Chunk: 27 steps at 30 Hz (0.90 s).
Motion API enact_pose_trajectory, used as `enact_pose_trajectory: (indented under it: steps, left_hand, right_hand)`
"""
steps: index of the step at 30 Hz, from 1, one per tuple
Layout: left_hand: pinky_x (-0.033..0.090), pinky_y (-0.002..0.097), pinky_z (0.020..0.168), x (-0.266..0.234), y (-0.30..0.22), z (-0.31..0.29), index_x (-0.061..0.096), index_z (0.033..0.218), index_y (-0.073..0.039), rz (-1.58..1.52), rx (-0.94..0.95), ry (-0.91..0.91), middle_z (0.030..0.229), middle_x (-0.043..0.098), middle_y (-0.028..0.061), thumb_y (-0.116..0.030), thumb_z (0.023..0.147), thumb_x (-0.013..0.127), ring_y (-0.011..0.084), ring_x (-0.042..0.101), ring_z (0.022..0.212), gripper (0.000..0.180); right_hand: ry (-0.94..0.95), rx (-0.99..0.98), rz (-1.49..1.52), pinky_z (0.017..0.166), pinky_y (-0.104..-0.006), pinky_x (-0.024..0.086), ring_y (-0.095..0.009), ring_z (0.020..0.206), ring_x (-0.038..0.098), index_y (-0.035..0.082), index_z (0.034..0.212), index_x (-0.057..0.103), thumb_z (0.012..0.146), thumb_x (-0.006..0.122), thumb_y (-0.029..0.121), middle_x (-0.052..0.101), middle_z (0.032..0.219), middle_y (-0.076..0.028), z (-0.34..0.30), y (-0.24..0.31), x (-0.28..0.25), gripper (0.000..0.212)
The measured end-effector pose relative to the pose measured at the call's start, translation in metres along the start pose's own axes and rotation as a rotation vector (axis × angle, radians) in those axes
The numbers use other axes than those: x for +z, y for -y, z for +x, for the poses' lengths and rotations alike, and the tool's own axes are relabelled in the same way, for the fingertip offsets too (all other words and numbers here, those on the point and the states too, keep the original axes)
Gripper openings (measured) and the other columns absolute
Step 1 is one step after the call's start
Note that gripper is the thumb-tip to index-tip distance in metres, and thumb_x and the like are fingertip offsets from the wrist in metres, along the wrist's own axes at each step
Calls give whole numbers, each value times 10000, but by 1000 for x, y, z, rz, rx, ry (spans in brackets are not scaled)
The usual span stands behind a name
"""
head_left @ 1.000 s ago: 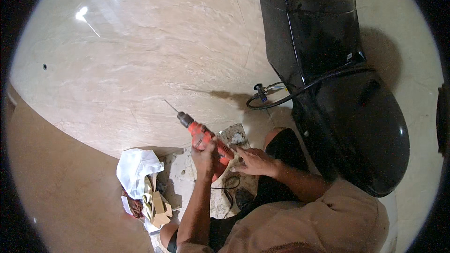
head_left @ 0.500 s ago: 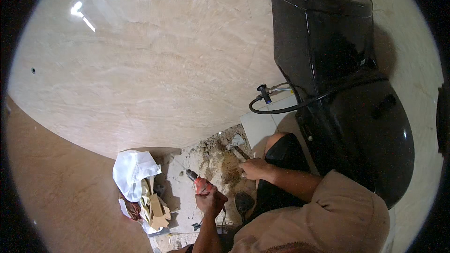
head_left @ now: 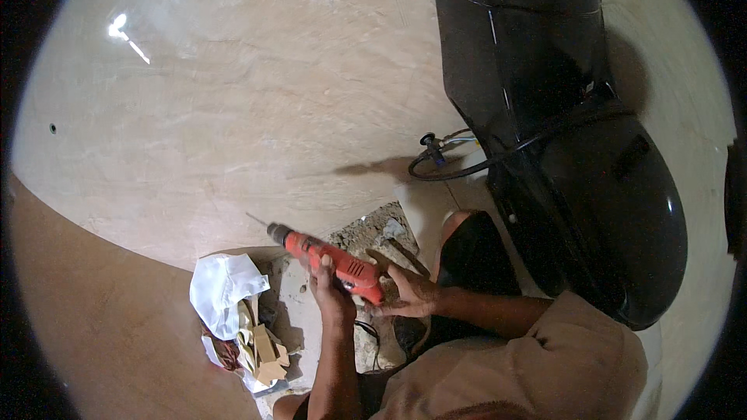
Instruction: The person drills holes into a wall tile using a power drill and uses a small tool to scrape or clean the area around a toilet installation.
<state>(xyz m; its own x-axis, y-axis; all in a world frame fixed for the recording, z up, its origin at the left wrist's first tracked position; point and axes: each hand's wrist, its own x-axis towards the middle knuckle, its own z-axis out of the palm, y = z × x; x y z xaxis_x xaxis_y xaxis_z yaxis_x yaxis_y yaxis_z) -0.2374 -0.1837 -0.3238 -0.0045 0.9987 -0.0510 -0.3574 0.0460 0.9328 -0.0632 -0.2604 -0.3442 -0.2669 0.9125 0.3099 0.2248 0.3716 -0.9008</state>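
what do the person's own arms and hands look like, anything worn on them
The left hand and right hand are gloveless, with no watch visible. The right arm emerges from a loose, plain brownish short sleeve; no left sleeve shows.

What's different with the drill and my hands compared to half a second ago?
Your left hand, keeping its hold, has raised the red drill. Your right hand, curled before, now spreads open beside the drill's rear. The black toilet and white bag stayed put.
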Motion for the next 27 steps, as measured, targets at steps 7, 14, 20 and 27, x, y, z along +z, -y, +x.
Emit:
enact_pose_trajectory:
  steps: [7, 14, 20, 27]
  left_hand:
    - [536, 446, 876, 127, -69, -7, 503, 1269, -12, -34, -61, 428, 1128, 610, 134, -462, 824, 721, 278, 623, 1050, 670]
    - [523, 345, 862, 236, -121, -11, 551, 1192, -39, -245, -185, 770, 1053, 620, 68, -286, 812, 787, 185, 626, 937, 510]
    - [485, 415, 915, 293, -124, -4, 528, 1273, -77, -229, -160, 888, 1105, 605, 67, -509, 816, 724, 229, 593, 1042, 659]
    - [487, 407, 919, 317, -125, 8, 559, 1175, -102, -349, -170, 998, 1059, 607, 56, -446, 878, 683, 209, 602, 1008, 471]
  right_hand:
    - [-578, -206, -111, 1088, -399, 367, -299, 1270, 503, -64, 1446, 314, 900, 659, 94, 491, 1371, -221, 0, 48, -37, 665]
    - [-829, -316, -373, 958, -373, 499, -260, 1137, 582, -51, 1431, 275, 879, 611, -11, 488, 1344, -228, -3, 101, -122, 648]
    - [-1060, -303, -684, 974, -365, 482, -254, 1121, 579, -33, 1371, 352, 853, 652, -50, 506, 1289, -185, 5, 125, -157, 598]
    - [-1136, -201, -771, 881, -319, 526, -182, 1025, 611, -6, 1401, 355, 823, 673, -66, 574, 1220, -131, 14, 132, -176, 663]
